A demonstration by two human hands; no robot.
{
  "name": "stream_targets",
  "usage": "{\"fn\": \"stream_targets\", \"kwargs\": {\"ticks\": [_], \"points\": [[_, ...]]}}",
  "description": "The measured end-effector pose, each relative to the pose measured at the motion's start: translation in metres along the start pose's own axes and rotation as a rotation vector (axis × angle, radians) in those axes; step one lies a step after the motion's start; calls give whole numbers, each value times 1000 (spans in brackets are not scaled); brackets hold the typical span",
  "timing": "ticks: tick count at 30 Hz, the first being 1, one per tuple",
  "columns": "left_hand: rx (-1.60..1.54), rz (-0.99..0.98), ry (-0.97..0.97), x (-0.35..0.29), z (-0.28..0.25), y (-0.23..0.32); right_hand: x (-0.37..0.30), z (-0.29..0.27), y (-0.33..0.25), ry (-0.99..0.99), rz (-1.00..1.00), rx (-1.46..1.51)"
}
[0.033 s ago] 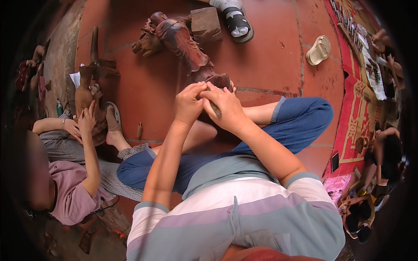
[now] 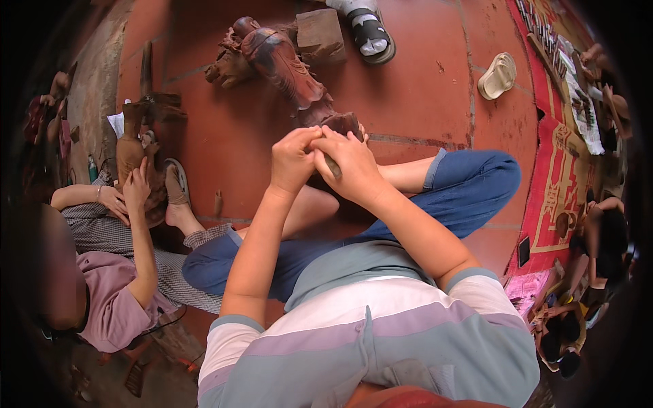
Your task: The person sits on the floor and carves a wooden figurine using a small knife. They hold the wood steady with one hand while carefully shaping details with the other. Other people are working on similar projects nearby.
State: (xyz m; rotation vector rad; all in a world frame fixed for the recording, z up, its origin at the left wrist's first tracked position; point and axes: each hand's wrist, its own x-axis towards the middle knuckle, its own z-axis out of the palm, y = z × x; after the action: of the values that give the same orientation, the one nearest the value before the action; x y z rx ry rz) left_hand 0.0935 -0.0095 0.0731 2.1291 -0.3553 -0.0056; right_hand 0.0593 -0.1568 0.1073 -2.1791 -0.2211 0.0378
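A reddish-brown carved wooden statue (image 2: 282, 61) of a robed figure lies on the floor in front of me, its base (image 2: 343, 122) towards me. Both hands meet over that base. My right hand (image 2: 348, 160) is closed around a tool; only its rounded greyish-brown handle end (image 2: 332, 166) sticks out beneath the palm. My left hand (image 2: 294, 160) presses against it with fingers bent together at the base's near edge. What the left fingers pinch is hidden, as is the tool's working end.
A wood block (image 2: 321, 37) and a gnarled wood piece (image 2: 231, 68) adjoin the statue. Beyond is a sandalled foot (image 2: 371, 37); a beige shoe (image 2: 498, 76) lies right. Tools (image 2: 544, 34) line a red mat (image 2: 554, 177) with a phone (image 2: 523, 251). A person (image 2: 115, 292) sits left, hands on another carving (image 2: 129, 160).
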Motion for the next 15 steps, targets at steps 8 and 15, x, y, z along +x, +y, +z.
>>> {"fn": "stream_targets", "kwargs": {"ticks": [8,15], "points": [[11,11,-52,-2,-5,-8,-4,13,0,47,35,-18],[41,65,10,-3,0,-12,-6,22,-3,138,-25,-41]]}}
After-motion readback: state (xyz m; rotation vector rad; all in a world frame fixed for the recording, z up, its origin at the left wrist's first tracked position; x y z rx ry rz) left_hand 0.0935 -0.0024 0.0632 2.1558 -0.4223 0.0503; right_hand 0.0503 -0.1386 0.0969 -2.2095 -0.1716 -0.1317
